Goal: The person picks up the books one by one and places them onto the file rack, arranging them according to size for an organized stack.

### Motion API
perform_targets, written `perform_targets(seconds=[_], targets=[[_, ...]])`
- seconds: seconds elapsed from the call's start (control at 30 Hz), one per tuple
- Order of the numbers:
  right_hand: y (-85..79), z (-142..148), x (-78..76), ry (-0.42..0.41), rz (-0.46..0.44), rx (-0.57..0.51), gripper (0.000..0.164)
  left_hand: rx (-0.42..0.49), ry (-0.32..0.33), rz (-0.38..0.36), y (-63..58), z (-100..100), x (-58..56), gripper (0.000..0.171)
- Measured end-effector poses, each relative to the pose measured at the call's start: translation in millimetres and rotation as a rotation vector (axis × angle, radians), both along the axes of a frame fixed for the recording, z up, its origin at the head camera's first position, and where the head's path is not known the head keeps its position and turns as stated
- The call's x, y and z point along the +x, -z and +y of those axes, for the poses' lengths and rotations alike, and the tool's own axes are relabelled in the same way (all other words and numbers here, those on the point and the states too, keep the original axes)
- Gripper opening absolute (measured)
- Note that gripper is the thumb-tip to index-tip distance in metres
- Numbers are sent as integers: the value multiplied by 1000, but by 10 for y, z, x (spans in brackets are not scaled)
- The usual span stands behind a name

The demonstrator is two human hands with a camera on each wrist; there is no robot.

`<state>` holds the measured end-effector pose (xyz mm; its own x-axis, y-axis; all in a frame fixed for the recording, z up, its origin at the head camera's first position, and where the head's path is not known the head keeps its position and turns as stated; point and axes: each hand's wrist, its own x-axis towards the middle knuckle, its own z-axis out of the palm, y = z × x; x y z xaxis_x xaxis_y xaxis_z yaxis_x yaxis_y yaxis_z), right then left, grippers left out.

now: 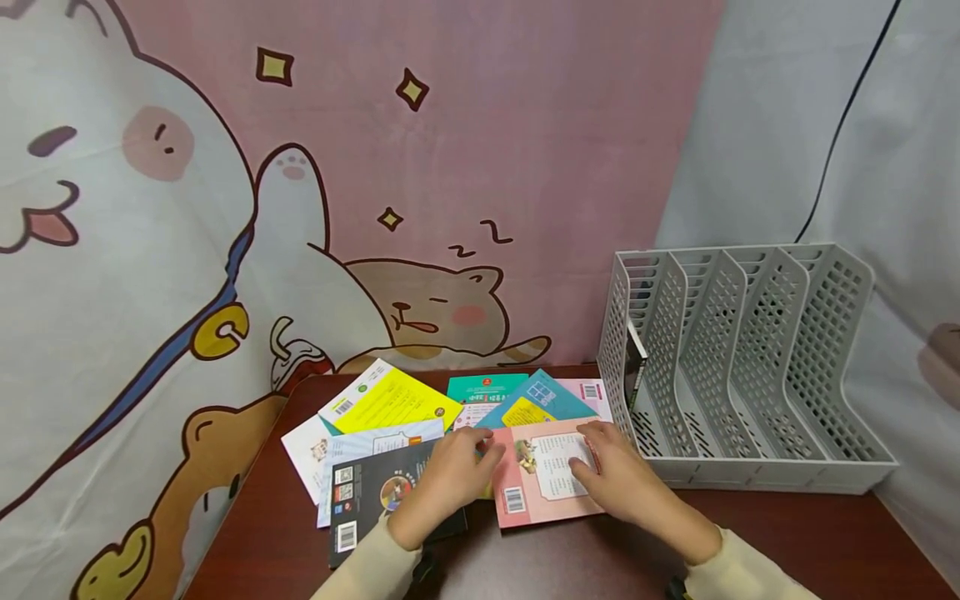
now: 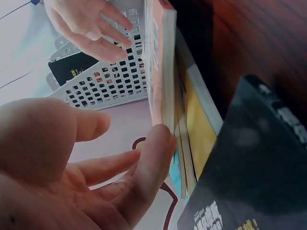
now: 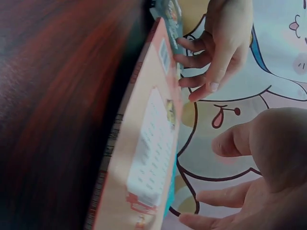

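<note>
A pink book (image 1: pixel 551 471) with a white text panel and a barcode lies on top of other books, between my two hands. My left hand (image 1: pixel 453 475) is at its left edge, fingers loosely bent; in the left wrist view the fingertips (image 2: pixel 158 139) are right at the book's page edge. Over the book's right side is my right hand (image 1: pixel 622 479), thumb and fingers spread, and in the right wrist view its fingers (image 3: pixel 223 195) are apart from the cover. Under my left forearm a black book (image 1: pixel 356 483) shows partly hidden.
Behind lie a yellow book (image 1: pixel 397 398), a blue book (image 1: pixel 573 400), a green book (image 1: pixel 487 384) and several more, overlapping. A grey slotted file rack (image 1: pixel 750 472) stands on the right, with a dark book (image 1: pixel 634 367) in its leftmost slot. A printed cloth hangs behind the table.
</note>
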<state>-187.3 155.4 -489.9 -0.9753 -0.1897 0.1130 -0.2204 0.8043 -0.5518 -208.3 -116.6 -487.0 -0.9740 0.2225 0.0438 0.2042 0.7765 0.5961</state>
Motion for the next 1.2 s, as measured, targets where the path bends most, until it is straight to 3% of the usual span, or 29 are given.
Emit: perform_targets(seconds=[0.4,0.5,0.6,0.77,0.9,1.0,1.2], targets=[[162,-37,1,30,-120,20,63,-46,-25,-132,116,55,-14,61],[173,-41,0,41,-117,9,63,-1,-44,-155,147,61,-38,69],[181,-35,-2,41,-78,-6,60,40,-65,-129,162,58,-65,74],[189,-26,1,52,1,-42,58,190,-93,-114,158,63,-140,64],[190,-30,3,67,-5,-67,62,353,-107,-189,121,76,-188,58],[185,-40,-9,57,6,-96,63,406,-95,-200,81,112,-193,51],[96,-33,-108,14,8,-193,66,406,-88,-80,31,179,-222,38]])
